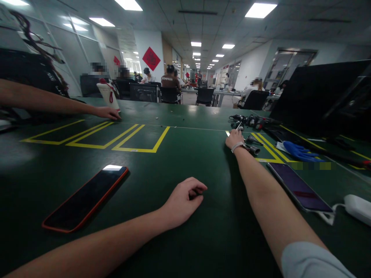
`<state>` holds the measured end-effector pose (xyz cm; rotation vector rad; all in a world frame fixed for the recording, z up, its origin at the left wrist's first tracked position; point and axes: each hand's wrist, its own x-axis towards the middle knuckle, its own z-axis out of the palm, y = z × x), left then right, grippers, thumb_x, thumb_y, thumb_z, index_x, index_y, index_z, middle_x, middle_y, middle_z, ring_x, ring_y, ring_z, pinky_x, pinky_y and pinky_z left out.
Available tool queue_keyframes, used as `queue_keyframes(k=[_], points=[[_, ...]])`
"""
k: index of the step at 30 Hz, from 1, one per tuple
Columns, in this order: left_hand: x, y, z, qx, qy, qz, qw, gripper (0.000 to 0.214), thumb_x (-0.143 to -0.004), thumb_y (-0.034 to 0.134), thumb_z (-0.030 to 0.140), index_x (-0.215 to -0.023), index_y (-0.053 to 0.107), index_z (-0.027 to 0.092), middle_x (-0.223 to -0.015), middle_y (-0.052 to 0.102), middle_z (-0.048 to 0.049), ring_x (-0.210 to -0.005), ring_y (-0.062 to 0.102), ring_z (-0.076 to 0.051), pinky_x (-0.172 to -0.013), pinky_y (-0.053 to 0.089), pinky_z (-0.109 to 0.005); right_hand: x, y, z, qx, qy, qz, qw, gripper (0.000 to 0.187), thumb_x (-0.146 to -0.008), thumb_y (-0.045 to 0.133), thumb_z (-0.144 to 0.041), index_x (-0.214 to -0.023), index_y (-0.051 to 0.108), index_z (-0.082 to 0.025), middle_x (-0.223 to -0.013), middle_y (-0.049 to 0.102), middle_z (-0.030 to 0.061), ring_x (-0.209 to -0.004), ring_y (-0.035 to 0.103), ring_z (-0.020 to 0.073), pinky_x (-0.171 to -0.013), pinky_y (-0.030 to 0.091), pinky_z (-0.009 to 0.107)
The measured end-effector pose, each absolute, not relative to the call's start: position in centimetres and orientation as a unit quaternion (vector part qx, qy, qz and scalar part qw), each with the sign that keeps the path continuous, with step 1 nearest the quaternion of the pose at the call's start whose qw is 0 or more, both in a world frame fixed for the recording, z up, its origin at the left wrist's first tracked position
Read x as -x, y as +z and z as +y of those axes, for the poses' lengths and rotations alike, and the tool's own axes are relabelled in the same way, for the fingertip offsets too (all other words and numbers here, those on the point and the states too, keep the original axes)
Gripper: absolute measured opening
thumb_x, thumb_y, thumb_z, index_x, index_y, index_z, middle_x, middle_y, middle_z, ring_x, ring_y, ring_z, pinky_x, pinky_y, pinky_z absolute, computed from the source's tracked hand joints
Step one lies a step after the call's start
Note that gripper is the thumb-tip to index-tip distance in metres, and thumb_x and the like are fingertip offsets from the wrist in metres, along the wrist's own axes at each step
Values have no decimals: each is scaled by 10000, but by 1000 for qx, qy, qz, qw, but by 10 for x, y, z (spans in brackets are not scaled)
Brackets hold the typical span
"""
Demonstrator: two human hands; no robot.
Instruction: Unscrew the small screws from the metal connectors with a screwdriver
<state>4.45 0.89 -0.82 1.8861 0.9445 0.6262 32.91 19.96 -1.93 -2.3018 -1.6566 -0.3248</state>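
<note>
My left hand (185, 200) rests on the green tabletop (214, 235), fingers loosely curled, with a gap between thumb and fingertips and nothing visible in it. My right hand (234, 139) stretches forward to the tools at the right, a pale band on its wrist. Its fingers are bent together; a thin shiny metal piece (238, 126) shows just beyond them, and what they grip is mostly hidden. Beside that hand lie a dark pointed tool (255, 140) and a short metal cylinder (252, 150). Dark cylindrical tools with cables (251, 121) are heaped behind it.
Another person's hand (108, 112) reaches in from the left near a white holder (108, 96). A red-edged phone (87, 199) lies left, a second phone (300, 187) right, beside a white charger (358, 208). Yellow tape outlines (135, 150), a blue glove (301, 150) and a monitor (321, 100) are also there.
</note>
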Motion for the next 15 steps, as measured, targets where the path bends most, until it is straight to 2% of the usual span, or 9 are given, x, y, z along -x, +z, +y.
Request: queue_keyframes(k=[9, 15], points=[[-46, -3, 8, -762, 243, 396, 450, 243, -771, 540, 111, -988, 632, 170, -1017, 571, -45, -896, 559, -159, -787, 485, -317, -340, -15, 207, 843, -115, -510, 128, 332, -881, 540, -309, -1170, 520, -148, -1177, 552, 95, -996, 580, 213, -826, 500, 417], [-46, -7, 8, -764, 255, 392, 445, 238, -760, 541, 99, -969, 633, 164, -988, 574, -45, -870, 561, -154, -769, 478, -304, -348, -6, 202, 849, -47, -520, 81, 325, -881, 540, -309, -1160, 526, -143, -1156, 562, 93, -973, 588, 206, -811, 507, 405]])
